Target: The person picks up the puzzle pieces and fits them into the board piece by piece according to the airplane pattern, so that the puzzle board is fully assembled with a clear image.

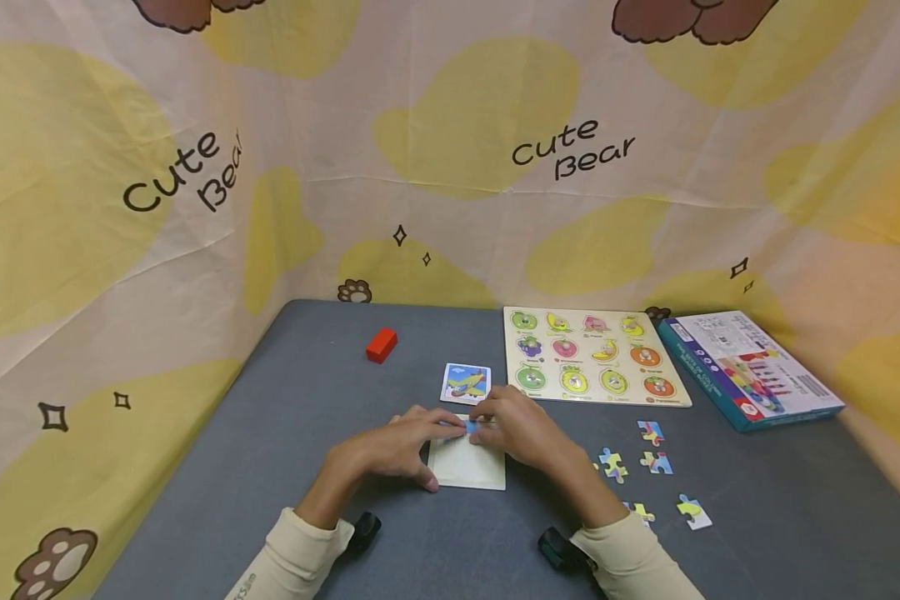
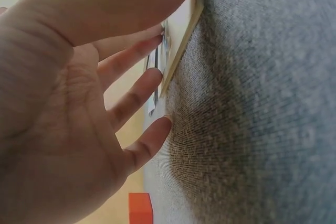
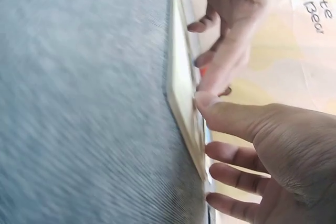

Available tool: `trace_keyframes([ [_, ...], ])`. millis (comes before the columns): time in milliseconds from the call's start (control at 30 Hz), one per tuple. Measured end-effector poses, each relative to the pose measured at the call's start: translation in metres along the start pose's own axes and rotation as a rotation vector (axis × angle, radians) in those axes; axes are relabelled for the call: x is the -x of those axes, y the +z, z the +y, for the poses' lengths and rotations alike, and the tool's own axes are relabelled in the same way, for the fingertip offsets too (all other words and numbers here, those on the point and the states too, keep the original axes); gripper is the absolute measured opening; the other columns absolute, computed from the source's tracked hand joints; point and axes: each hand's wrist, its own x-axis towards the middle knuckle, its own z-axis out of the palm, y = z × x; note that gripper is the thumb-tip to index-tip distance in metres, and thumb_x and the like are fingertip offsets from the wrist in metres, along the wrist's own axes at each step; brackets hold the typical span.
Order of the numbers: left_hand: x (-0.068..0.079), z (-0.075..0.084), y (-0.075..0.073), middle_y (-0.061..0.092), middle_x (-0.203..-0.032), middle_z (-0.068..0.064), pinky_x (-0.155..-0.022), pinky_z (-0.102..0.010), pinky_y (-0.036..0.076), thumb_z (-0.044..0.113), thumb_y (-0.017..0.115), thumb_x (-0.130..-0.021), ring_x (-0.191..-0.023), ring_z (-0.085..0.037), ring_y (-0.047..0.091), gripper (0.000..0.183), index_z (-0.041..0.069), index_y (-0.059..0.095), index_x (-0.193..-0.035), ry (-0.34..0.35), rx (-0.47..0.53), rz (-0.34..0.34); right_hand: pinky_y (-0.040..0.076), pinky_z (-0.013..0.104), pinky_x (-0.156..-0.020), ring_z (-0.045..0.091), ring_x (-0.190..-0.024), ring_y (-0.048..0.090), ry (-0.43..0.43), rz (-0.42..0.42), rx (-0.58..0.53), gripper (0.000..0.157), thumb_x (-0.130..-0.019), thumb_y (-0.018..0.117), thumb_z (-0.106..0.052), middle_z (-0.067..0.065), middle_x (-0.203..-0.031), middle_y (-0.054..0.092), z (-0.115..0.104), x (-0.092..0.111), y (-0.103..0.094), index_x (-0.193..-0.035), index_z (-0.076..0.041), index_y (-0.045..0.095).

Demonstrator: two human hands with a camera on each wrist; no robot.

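Observation:
A small pale puzzle tray (image 1: 467, 467) lies on the table in front of me. Near its far edge sits a blue puzzle piece (image 1: 471, 427), mostly covered by fingertips. My right hand (image 1: 521, 425) holds this piece between thumb and index finger; its other fingers reach the tray's far side. My left hand (image 1: 397, 446) touches the piece with an outstretched index fingertip, while its thumb lies at the tray's near left corner. In the left wrist view, the left hand's other fingers (image 2: 139, 98) are spread loosely beside the tray. Just beyond the tray lies a picture card with a yellow airplane (image 1: 467, 383).
Several loose puzzle pieces (image 1: 656, 462) are scattered on the right. A fruit picture board (image 1: 596, 358) lies at the back, beside a teal-edged box (image 1: 753, 367). A red block (image 1: 382, 345) sits at the back left. A patterned cloth (image 1: 450, 167) hangs behind the grey table (image 1: 307, 367).

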Motion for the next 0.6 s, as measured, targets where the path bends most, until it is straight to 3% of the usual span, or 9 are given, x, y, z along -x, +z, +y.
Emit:
trace_keyframes([
  [233, -0.002, -0.001, 0.001, 0.047, -0.157, 0.005, -0.108, -0.053, 0.034, 0.019, 0.089, -0.084, -0.135, -0.024, 0.039, 0.079, 0.020, 0.056, -0.155, -0.001, -0.011, 0.000, 0.051, 0.041, -0.089, 0.020, -0.098, 0.062, 0.071, -0.058, -0.143, 0.023, -0.093, 0.082, -0.019, 0.001, -0.103, 0.071, 0.010, 0.007, -0.014, -0.115, -0.011, 0.081],
  [600, -0.001, 0.000, 0.001, 0.047, -0.157, 0.006, -0.105, -0.048, 0.034, 0.017, 0.090, -0.083, -0.134, -0.025, 0.037, 0.079, 0.021, 0.057, -0.155, -0.011, -0.004, -0.001, 0.049, 0.051, -0.100, 0.020, -0.108, 0.062, 0.180, -0.022, -0.140, 0.027, -0.096, 0.080, -0.023, -0.003, -0.112, 0.073, 0.037, 0.044, -0.039, -0.120, -0.012, 0.079],
])
